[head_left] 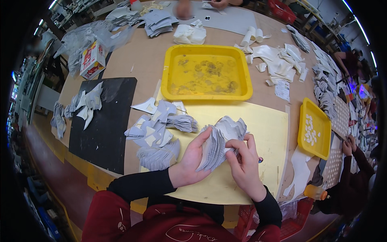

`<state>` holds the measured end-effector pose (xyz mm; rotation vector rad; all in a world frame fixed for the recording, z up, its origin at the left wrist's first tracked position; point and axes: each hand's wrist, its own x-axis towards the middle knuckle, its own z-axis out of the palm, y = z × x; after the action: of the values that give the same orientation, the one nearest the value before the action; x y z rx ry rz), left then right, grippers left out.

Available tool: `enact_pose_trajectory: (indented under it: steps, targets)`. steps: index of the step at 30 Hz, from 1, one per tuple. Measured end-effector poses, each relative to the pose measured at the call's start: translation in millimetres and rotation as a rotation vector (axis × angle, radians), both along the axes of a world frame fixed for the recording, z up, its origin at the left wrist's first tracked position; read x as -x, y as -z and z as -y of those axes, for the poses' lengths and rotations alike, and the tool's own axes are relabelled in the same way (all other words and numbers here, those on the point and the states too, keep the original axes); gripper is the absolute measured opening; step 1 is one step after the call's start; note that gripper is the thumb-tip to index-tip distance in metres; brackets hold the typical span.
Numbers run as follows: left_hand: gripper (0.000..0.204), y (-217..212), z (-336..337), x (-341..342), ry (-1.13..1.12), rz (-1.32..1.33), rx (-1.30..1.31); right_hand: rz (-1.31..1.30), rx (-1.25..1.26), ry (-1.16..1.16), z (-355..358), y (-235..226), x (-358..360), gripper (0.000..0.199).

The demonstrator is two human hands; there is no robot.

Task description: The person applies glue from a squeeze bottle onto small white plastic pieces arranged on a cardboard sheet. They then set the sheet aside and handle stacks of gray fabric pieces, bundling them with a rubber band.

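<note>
My left hand (192, 158) is wrapped round a thick stack of grey cut fabric pieces (214, 150), its thumb along the near side. The pieces stand on edge, fanned apart at the top, with pale undersides showing on the far part. My right hand (244, 162) is closed at the stack's right side, fingers bent and pinching at the layers' edges. Left of my hands lie a fanned pile of grey pieces (160, 155), a bundle of grey pieces (182, 122) and loose grey pieces with cream patches (150, 131).
A large stained yellow tray (166, 76) stands beyond my hands on the table. To the right, a smaller yellow tray (302, 135) holds white pieces. A black mat (107, 133) lies left, an orange bottle (315, 192) at the near right edge. Other people work across and to the right.
</note>
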<state>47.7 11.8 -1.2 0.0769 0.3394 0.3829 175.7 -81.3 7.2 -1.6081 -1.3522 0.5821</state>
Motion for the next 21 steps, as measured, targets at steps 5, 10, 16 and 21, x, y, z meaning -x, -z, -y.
enact_pose_trajectory:
  steps: [5, 10, 16, 21]
  targets:
    - [0.048, 4.3, 0.9, 0.4, -0.004, 0.031, 0.003, -0.072, 0.03, -0.016, 0.9, 3.5, -3.1, 0.025]
    - [0.048, 2.7, 0.0, 1.0, -0.017, 0.025, 0.021, -0.164, 0.021, 0.014, 1.1, 7.2, -1.1, 0.027]
    - [0.052, 3.9, 0.9, -0.4, -0.02, -0.027, 0.016, -0.273, -0.084, 0.047, 1.3, 20.1, 5.0, 0.025]
    - [0.052, 2.8, 1.3, -0.1, -0.02, -0.039, 0.013, -0.126, -0.018, 0.021, 0.7, 12.9, 1.4, 0.024]
